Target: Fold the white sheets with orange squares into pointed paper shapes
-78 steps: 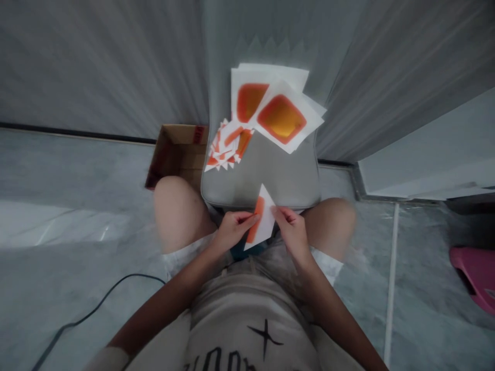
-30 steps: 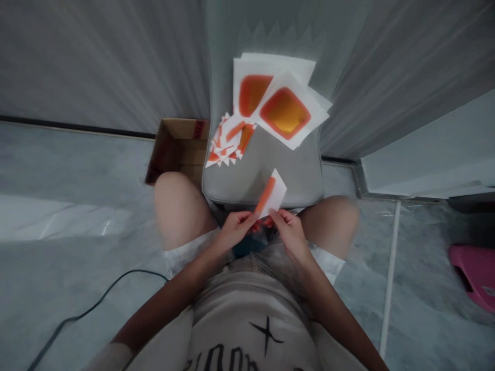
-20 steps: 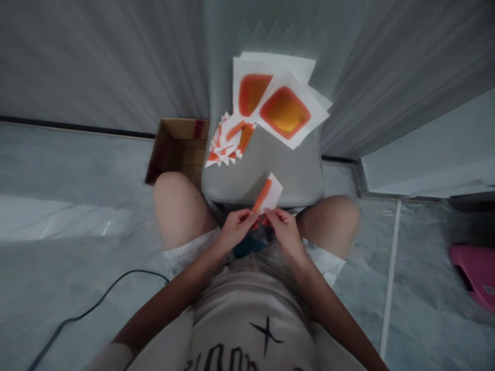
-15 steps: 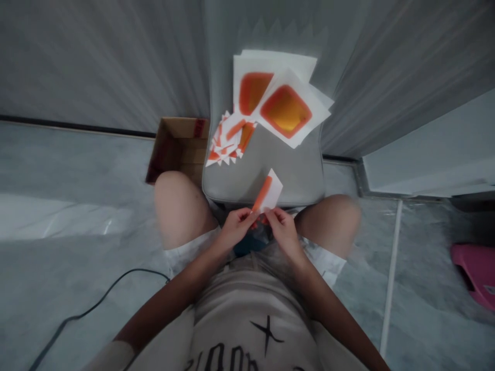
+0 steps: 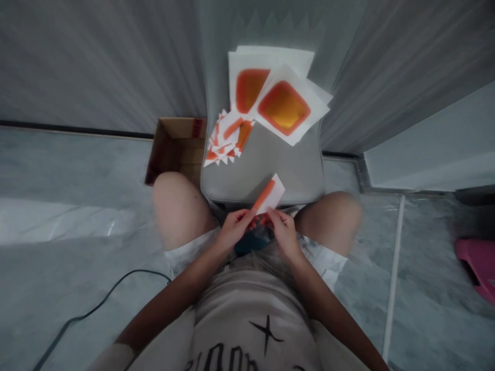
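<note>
Over my lap, at the front edge of the grey seat [image 5: 266, 165], I hold a folded piece of white paper [image 5: 273, 197] with an orange stripe along one side. My left hand [image 5: 237, 226] pinches its lower left end. My right hand [image 5: 281, 225] grips its lower right edge between thumb and fingers. On the seat's left side lies a pile of folded paper pieces [image 5: 226, 141] with pointed ends. Farther back, flat white sheets [image 5: 285, 109] with orange-gold squares overlap one another.
An open cardboard box [image 5: 176, 149] stands on the floor left of the seat. A black cable [image 5: 104, 294] curves over the floor at lower left. A pink plastic object [image 5: 479, 263] sits at far right. Grey curtains [image 5: 96, 62] hang behind.
The folded paper has shifted slightly down and right and leans more to the right. Both hands keep nearly the same place; the right fingers have moved a little at its lower edge.
</note>
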Demonstrator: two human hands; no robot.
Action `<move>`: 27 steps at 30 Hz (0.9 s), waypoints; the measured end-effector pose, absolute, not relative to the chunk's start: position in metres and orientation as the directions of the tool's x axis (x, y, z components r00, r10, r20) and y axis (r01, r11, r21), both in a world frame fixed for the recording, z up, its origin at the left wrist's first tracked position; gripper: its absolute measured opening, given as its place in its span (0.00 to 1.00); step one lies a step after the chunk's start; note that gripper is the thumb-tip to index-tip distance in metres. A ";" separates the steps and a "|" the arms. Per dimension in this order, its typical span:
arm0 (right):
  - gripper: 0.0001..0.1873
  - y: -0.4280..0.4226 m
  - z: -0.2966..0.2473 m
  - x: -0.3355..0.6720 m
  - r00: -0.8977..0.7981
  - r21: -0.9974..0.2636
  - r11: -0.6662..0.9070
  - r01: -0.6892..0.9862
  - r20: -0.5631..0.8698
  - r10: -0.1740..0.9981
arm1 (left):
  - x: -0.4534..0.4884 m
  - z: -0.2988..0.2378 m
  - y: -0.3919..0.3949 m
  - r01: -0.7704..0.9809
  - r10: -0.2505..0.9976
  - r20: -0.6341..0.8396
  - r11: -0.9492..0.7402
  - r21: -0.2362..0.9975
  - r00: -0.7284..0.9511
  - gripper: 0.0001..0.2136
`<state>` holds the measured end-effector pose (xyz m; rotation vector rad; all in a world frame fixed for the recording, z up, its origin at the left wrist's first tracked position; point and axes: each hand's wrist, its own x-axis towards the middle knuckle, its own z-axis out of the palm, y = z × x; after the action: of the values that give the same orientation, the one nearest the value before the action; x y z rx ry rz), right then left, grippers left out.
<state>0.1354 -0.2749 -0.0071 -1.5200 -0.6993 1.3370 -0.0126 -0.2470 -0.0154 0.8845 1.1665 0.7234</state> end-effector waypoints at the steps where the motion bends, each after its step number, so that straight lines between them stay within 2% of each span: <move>1: 0.27 -0.275 -0.008 0.136 0.245 -0.907 -0.383 -0.174 -0.416 0.876 | -0.013 -0.015 -0.247 -0.032 0.854 -0.459 0.480 0.877 0.244 0.31; 7: 0.28 -0.278 -0.011 0.138 0.222 -0.910 -0.401 -0.104 -0.414 0.883 | -0.022 -0.019 -0.249 0.010 0.868 -0.444 0.453 0.891 0.221 0.27; 12: 0.28 -0.284 -0.013 0.125 0.278 -0.912 -0.385 -0.143 -0.410 0.868 | -0.022 -0.026 -0.259 -0.178 0.869 -0.479 0.495 0.850 0.128 0.25; 15: 0.26 -0.287 -0.015 0.116 0.322 -0.908 -0.366 -0.205 -0.416 0.851 | -0.016 -0.029 -0.268 -0.227 0.852 -0.512 0.522 0.822 0.106 0.27; 20: 0.21 -0.290 -0.016 0.112 0.300 -0.872 -0.397 -0.287 -0.476 0.827 | -0.014 -0.033 -0.273 -0.216 0.850 -0.519 0.525 0.824 0.087 0.26; 27: 0.19 -0.289 -0.017 0.114 0.303 -0.848 -0.396 -0.352 -0.504 0.809 | -0.026 -0.036 -0.265 -0.097 0.917 -0.398 0.393 0.914 -0.030 0.22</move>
<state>0.1144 -0.2891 -0.0170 -1.4867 -0.4429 1.3459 -0.0257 -0.2651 -0.0361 0.8189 1.3448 0.9797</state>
